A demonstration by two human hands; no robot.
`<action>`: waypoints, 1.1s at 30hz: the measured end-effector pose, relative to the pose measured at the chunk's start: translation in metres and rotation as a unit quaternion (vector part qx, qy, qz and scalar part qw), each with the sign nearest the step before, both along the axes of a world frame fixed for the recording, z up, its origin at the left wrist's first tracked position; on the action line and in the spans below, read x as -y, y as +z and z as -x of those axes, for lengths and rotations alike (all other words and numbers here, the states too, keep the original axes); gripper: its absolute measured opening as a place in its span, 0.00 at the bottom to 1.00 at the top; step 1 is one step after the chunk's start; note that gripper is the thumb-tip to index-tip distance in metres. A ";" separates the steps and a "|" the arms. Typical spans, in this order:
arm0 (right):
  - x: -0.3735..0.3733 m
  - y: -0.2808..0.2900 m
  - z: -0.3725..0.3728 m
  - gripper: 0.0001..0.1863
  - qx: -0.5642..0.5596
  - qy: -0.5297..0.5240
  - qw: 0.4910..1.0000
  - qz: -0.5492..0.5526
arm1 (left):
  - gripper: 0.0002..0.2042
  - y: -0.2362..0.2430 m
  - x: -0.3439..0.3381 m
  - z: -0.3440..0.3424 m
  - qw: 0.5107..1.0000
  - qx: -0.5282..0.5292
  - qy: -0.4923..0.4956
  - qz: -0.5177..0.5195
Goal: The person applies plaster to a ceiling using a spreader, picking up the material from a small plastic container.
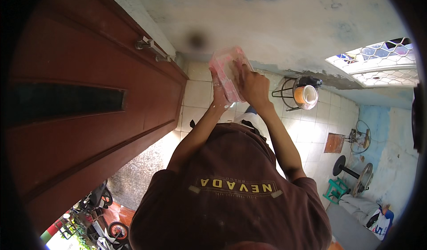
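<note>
A pink, see-through plastic box [227, 59], smeared with a whitish substance, is held in front of my chest, close to the patchy wall. Its left side rests in my left hand [218, 90], which is wrapped round the edge with the thumb along the wall of the box. My right hand [255, 88] reaches over the right rim, its fingers bent down into the box. What those fingers pinch, if anything, is hidden. White specks mark my left wrist.
A reddish-brown door [89, 68] with a metal handle [152, 48] stands at the left. By the wall, a round stool [289, 101] bears an orange-and-white tub [305, 95]. A grated window [378, 63] lies at the right, with a green stool [335, 190] below. White tiles [195, 92] cover the floor.
</note>
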State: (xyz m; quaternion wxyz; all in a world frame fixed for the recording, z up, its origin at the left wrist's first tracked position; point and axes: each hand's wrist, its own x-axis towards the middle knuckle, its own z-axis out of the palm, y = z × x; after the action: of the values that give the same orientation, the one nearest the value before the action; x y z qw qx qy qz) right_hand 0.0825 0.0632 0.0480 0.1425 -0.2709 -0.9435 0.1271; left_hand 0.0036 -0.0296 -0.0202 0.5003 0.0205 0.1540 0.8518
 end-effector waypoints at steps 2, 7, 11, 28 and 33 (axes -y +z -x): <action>0.000 0.000 0.002 0.09 0.012 0.020 1.000 0.013 | 0.44 -0.012 -0.009 0.001 1.000 0.008 0.003 -0.002; -0.026 0.044 -0.015 0.10 -0.037 -0.014 0.997 0.068 | 0.43 -0.006 -0.019 0.001 1.000 -0.007 0.017 -0.012; -0.040 0.023 -0.026 0.10 -0.065 -0.016 0.997 0.036 | 0.42 -0.009 -0.045 -0.010 0.998 0.038 -0.007 -0.047; -0.176 0.019 -0.126 0.17 -0.364 -0.162 0.743 0.538 | 0.40 0.018 -0.154 -0.063 0.997 -0.024 -0.038 0.061; -0.232 -0.012 -0.169 0.20 -0.414 0.106 0.197 0.882 | 0.40 0.010 -0.183 -0.085 0.997 -0.003 -0.068 0.039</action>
State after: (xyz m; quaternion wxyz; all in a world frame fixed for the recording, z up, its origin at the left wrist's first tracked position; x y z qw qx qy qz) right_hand 0.2516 0.2947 0.0361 0.1657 -0.0264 -0.0439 0.9848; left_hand 0.0882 0.1536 -0.0103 0.5567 0.0137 0.1862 0.8094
